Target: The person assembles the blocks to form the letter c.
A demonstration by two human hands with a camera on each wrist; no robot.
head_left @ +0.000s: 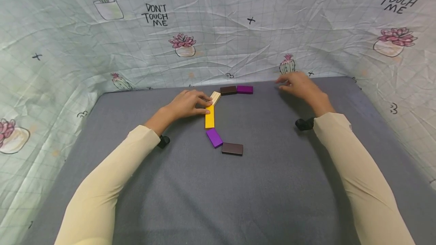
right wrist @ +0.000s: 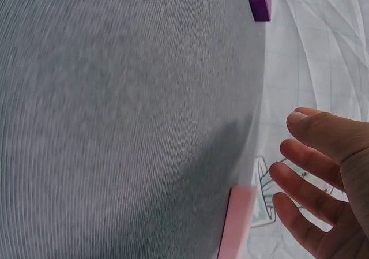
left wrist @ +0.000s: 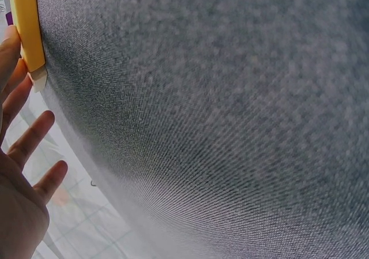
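Observation:
In the head view a curved row of small blocks lies on grey cloth. My left hand (head_left: 187,104) is at the row's left side, thumb and forefinger touching around where the yellow block (head_left: 209,118) meets the pale wooden block (head_left: 216,97). The left wrist view shows the thumb against the yellow block (left wrist: 26,25), the other fingers spread. My right hand (head_left: 301,86) hovers at the right with relaxed fingers, holding nothing. A pink block (right wrist: 237,224) lies near it in the right wrist view; in the head view I cannot see it.
A dark brown block (head_left: 228,90) and a purple block (head_left: 245,89) form the row's far end. Another purple block (head_left: 214,138) and a brown block (head_left: 232,149) form the near end. A printed cloth wall (head_left: 218,29) rises behind the grey surface (head_left: 190,192).

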